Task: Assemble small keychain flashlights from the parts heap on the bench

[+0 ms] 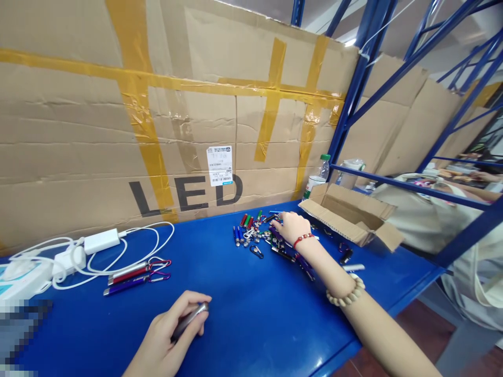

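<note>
My left hand (178, 330) is closed around a small metal flashlight (190, 320), grey with a shiny end, above the front of the blue table. Most of its body is hidden by my fingers. My right hand (293, 228) reaches into a pile of small coloured flashlights and carabiner clips (275, 240) near the back; its fingertips are mostly hidden, so I cannot tell what they grip. At the left lie several slim flashlights (129, 281), silver, red and purple, with carabiner clips attached.
A white power strip (27, 280) with chargers and looped white cables stands at the left. An open cardboard box (346, 212) and a plastic bottle (317, 178) stand beyond my right hand. A large taped carton (188, 125) walls off the back of the blue table (243, 324).
</note>
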Available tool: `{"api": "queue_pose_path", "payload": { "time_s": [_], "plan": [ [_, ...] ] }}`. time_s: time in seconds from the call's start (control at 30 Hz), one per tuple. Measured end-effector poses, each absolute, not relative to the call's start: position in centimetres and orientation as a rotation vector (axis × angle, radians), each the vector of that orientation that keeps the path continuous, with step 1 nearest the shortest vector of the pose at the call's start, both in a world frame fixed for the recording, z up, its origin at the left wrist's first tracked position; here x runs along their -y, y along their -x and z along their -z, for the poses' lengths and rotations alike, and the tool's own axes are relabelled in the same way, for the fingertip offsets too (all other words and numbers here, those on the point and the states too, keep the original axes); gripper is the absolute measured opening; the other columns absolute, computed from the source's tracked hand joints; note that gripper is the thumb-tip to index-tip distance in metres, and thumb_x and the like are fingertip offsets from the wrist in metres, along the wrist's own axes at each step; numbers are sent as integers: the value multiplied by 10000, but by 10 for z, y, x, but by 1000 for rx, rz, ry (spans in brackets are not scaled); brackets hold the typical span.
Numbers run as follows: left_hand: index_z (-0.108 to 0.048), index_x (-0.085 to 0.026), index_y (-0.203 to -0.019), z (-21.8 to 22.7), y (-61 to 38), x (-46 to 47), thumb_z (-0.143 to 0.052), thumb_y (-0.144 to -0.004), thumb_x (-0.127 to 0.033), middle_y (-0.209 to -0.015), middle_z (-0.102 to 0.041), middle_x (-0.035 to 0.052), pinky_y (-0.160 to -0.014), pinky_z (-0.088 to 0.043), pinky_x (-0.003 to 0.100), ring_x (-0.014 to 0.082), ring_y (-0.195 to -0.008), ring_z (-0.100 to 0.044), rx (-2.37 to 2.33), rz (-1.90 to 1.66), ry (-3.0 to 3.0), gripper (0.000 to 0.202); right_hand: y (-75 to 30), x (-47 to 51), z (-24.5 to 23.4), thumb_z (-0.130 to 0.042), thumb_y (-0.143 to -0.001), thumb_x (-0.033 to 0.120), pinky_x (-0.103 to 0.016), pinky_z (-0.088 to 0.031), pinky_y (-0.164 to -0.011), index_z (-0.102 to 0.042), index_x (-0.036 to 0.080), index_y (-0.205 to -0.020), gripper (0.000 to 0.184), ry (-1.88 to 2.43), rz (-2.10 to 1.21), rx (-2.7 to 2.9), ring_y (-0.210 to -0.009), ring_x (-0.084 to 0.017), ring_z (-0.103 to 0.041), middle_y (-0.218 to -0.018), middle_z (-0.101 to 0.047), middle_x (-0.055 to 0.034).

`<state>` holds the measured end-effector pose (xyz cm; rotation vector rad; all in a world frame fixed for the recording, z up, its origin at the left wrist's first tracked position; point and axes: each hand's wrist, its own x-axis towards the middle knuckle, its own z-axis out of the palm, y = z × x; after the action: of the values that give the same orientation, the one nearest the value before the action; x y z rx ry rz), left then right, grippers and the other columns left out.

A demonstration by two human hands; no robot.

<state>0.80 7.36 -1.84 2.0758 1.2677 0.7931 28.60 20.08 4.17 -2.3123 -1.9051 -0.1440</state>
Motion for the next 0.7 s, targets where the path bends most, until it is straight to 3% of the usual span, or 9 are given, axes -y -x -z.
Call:
{"api": "queue_pose_path", "payload": {
  "time_s": [0.1,0.23,0.47,0.7],
  "plan": [
    [-514,-204,-997,16,-10,-73,-379,-886,-390,-615,-568,-24,-539,-419,154,107,-566,-549,-1274,-820,-2061,255,-303,-209,-40,-459,-872,372,-373,-445,-792,-603,64,-1055,386,2517,17,1816,-984,-262,-571,-1066,-586,-192],
    [-522,-200,-969,13,-16,-69,-393,-876,-390,-594,-555,-33,-521,-393,158,100,-530,-518,-1281,-894,-2012,248,-325,-221,-37,-403,-882,473,-421,-447,-815,-580,71,-1090,486,2681,-168,1741,-970,-233,-580,-1057,-599,-173],
    [-522,-205,-954,13,-19,-65,-395,-876,-395,-598,-539,-41,-542,-373,158,90,-534,-504,-1284,-933,-1958,241,-353,-235,-31,-231,-854,625,-474,-441,-801,-578,24,-1140,751,2810,-354,1647,-1085,-345,-504,-1149,-532,-263],
    [-515,-208,-976,20,-13,-70,-377,-889,-385,-598,-550,-37,-527,-383,151,89,-520,-508,-1218,-918,-2021,241,-353,-234,-34,-298,-855,600,-453,-428,-857,-511,27,-1216,710,2823,-373,1683,-1110,-312,-494,-1235,-477,-235]
  ]
}}
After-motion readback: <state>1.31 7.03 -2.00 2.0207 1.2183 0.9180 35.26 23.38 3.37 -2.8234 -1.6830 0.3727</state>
